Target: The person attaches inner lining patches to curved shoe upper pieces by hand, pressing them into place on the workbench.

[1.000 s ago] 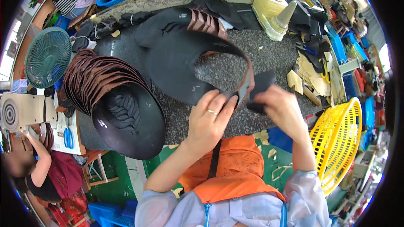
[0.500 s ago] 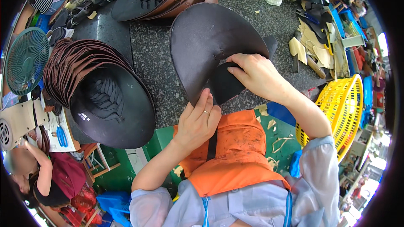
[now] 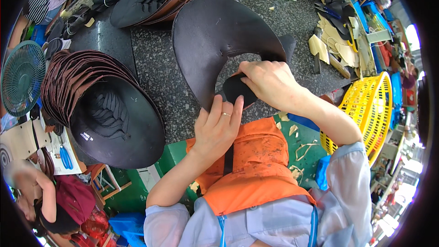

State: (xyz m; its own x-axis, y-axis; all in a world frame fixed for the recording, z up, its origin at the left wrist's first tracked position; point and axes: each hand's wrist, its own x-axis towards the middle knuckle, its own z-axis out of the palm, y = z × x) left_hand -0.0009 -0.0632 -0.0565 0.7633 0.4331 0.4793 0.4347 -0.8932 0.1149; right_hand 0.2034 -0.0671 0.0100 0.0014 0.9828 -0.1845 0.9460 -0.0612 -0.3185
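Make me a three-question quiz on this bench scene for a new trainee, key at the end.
1. Multiple choice: what do the left hand and right hand both touch?
a) the blue scissors
b) the dark curved piece
c) the yellow basket

2. True or false: the nested stack of dark pieces sits to the left of the dark curved piece.

3. Fill in the blank: a ring shows on a finger of the ____ hand.

Key: 1. b; 2. true; 3. left.
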